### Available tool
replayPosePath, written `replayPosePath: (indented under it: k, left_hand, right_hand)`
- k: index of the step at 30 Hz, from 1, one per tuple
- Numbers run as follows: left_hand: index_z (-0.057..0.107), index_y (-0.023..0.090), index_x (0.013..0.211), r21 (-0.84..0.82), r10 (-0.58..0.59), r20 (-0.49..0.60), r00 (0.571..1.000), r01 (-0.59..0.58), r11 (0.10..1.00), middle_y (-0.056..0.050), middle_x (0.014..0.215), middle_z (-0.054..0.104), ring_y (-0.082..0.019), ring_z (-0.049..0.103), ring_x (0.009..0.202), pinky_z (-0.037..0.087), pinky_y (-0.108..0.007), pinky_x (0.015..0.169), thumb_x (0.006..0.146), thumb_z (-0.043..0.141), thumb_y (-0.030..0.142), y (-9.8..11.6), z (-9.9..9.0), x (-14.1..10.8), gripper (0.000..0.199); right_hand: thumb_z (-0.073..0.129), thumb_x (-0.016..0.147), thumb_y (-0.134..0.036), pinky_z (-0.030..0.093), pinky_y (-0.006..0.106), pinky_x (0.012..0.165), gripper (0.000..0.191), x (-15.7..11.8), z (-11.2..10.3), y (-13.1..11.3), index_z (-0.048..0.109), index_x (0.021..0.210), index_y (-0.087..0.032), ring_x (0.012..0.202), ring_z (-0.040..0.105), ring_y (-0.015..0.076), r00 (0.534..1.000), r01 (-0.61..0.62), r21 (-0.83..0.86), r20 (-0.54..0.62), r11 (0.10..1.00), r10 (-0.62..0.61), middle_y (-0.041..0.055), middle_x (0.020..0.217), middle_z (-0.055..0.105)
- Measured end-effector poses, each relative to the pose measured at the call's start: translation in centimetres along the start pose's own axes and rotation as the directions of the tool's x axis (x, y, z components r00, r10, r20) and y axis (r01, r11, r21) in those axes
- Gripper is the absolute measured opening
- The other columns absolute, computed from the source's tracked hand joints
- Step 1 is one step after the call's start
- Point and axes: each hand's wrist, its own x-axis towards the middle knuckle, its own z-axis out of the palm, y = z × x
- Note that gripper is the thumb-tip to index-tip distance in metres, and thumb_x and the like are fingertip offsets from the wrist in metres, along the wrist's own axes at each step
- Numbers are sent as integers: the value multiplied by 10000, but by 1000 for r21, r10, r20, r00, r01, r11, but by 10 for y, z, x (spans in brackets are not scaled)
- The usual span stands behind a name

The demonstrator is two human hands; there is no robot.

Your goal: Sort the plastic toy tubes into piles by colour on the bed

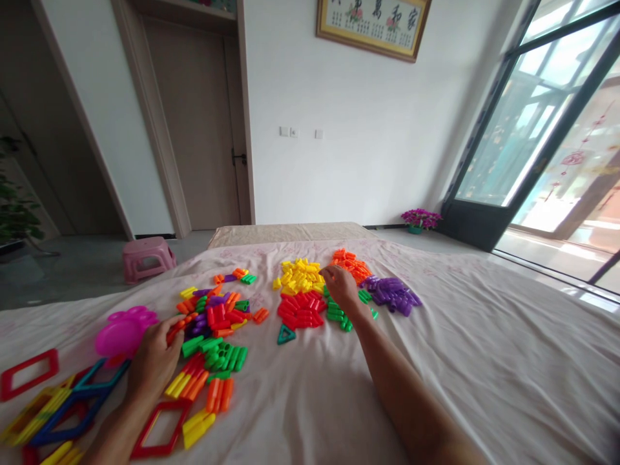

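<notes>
My left hand (157, 352) is closed at the left edge of a mixed heap of tube-shaped plastic building pieces (220, 316). Orange pieces (175, 328) show at its fingertips. My right hand (340, 285) reaches over the sorted piles, its fingers bent together beside the yellow pieces (299, 276). Whatever its fingers pinch is hidden. Around it lie piles of orange pieces (353, 263), purple pieces (394, 295), red pieces (301, 310) and green pieces (336, 313), the green ones partly covered by my wrist. Nearer my left arm are more green pieces (225, 354) and orange pieces (220, 394).
A teal triangle frame (286, 334) lies before the red pile. On the left are a pink plate (121, 332), a red square frame (162, 428) and stacked blue frames (80, 413). The cloth (460, 349) is wrinkled. A pink stool (148, 258) stands beyond.
</notes>
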Motion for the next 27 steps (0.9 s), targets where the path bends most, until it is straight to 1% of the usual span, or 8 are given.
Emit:
replayPosePath:
  k: [3, 7, 12, 17, 19, 22, 24, 27]
  left_hand:
    - [624, 187, 1153, -2, 1, -1, 1000, -1, 1000, -107, 1091, 655, -274, 602, 1080, 472, -417, 972, 855, 451, 368, 3, -1, -1, 389]
    - [620, 181, 1168, 2, -7, 3, 1000, 7, 1000, -113, 1103, 649, -278, 593, 1097, 465, -427, 983, 859, 444, 358, 5, -1, -1, 397]
    - [622, 176, 1176, -3, -4, -9, 1000, 4, 1000, -116, 1115, 641, -275, 591, 1095, 460, -428, 993, 856, 445, 361, 6, -2, -2, 410]
    - [621, 173, 1175, 4, 15, -16, 1000, -15, 1000, -114, 1110, 643, -268, 590, 1096, 459, -415, 996, 859, 445, 356, 6, -2, -2, 406]
    - [625, 176, 1169, 15, 15, -20, 1000, -15, 1000, -113, 1110, 646, -269, 591, 1100, 459, -413, 996, 857, 448, 355, 6, -1, -2, 402]
    - [627, 177, 1168, 25, 9, -17, 1000, -8, 1000, -113, 1113, 646, -268, 591, 1108, 459, -408, 996, 860, 444, 355, 5, -1, -1, 400]
    - [620, 176, 1177, 18, 7, -3, 1000, -7, 1000, -114, 1121, 643, -267, 590, 1114, 458, -405, 997, 867, 437, 357, 5, -1, -1, 403]
    - [612, 180, 1180, 12, -2, 13, 1000, 2, 1000, -115, 1133, 637, -272, 584, 1119, 451, -415, 1007, 871, 433, 360, 5, -2, -1, 400]
  right_hand:
    - [487, 955, -243, 413, 245, 766, 244, -15, 19, -33, 714, 885, -190, 859, 632, 163, 967, 233, 63, 89, 970, -238, 46, 905, 712]
    - [536, 945, -227, 440, 278, 848, 173, -43, 41, -70, 698, 1000, -203, 937, 628, 178, 847, 456, 176, 216, 872, -486, 54, 984, 710]
    - [565, 936, -259, 441, 336, 956, 315, -73, 58, -96, 608, 1245, -210, 1097, 601, 208, 706, 560, 312, 304, 767, -639, 79, 1194, 677]
    - [544, 969, -377, 389, 326, 1051, 454, -90, 68, -114, 492, 1396, -232, 1218, 554, 198, 596, 607, 402, 341, 686, -727, 67, 1319, 625]
    - [546, 960, -469, 390, 322, 1057, 541, -94, 74, -119, 456, 1429, -214, 1211, 564, 207, 578, 612, 407, 355, 679, -734, 87, 1310, 628]
    - [561, 930, -539, 425, 326, 1020, 609, -100, 82, -123, 454, 1427, -203, 1145, 606, 222, 603, 594, 374, 379, 712, -702, 96, 1253, 659]
    - [582, 932, -479, 438, 323, 996, 538, -102, 86, -124, 488, 1394, -221, 1104, 626, 218, 631, 581, 347, 380, 736, -677, 76, 1214, 680]
    - [611, 899, -315, 445, 314, 964, 420, -102, 86, -123, 558, 1309, -239, 1064, 639, 213, 669, 566, 306, 374, 766, -643, 49, 1167, 701]
